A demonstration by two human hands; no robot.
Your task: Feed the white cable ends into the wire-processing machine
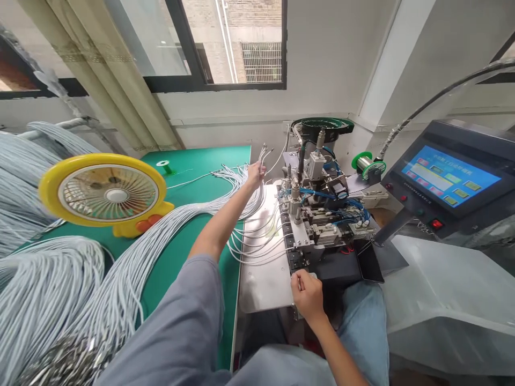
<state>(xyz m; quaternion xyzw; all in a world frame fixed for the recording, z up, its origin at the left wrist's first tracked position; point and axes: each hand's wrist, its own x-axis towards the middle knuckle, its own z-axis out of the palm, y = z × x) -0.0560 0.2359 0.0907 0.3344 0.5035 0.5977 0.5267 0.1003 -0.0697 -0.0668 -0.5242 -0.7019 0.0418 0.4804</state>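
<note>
My left hand (255, 175) reaches forward and is closed around several white cables, whose stripped ends stick up above the fingers. Below it the bundle of white cables (189, 210) bends across the table toward the left. My right hand (308, 294) is curled closed at the near front corner of the automatic machine (317, 214); what its fingers hold, if anything, is hidden. Between the hands, several single cables (261, 252) run over the metal plate (257, 292) into the machine's black track (290, 236).
A yellow fan (116, 195) stands on the green table (193, 252), with a small green spool (164, 167) behind it. Heaped cables (52, 279) lie at the left. A solder wire reel (368, 165), a touchscreen (450, 174) and a translucent plastic sheet (450, 289) are at the right.
</note>
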